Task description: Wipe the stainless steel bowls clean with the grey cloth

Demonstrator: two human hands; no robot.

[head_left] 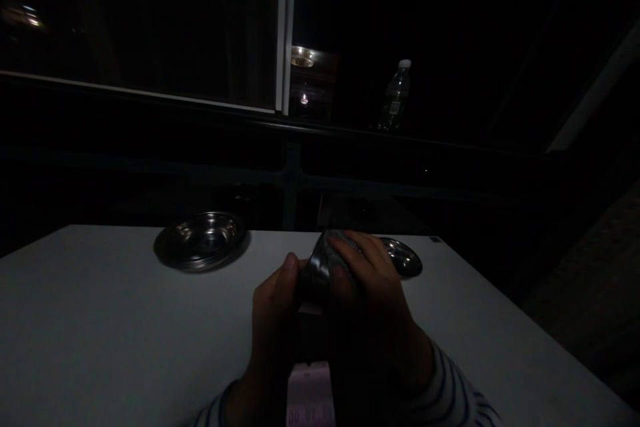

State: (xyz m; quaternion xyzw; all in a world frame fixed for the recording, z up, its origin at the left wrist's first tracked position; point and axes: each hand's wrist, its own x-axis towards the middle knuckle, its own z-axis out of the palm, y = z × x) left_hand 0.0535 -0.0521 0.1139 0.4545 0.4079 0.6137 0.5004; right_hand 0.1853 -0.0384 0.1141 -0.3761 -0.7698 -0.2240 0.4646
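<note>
Left hand (274, 297): gripping the metal dish from its left side, thumb pointing up; the other fingertips are hiding behind the metal.
Right hand (373, 277): closing over the grey cloth, fingers pressing it against the dish; palm sinking into shadow.
Metal dish (316, 273): sitting between both hands' fingers, tilting; right part hiding under cloth and fingers, full shape hard to make out.
Grey cloth (334, 255): bunching under the right fingers; most of it being covered, edges unclear.
Striped sleeves (445, 380): wrapping both wrists, running out of frame at the bottom.
Pinkish panel (309, 393): showing between the forearms, nearer the wearer than the fingers; bottom cutting off, digits blurring.
Small dish (407, 259): lying just beyond the right fingers, left part hiding behind that hand.
Dish stack (200, 243): resting left of and beyond the left fingers; count not readable.
White table (125, 333): stretching under and around the hands, near edge running out of frame.
Bottle (397, 97): standing well beyond the right fingers, base fading into darkness.
Window frame (284, 27): rising far beyond the fingers, top cutting off.
</note>
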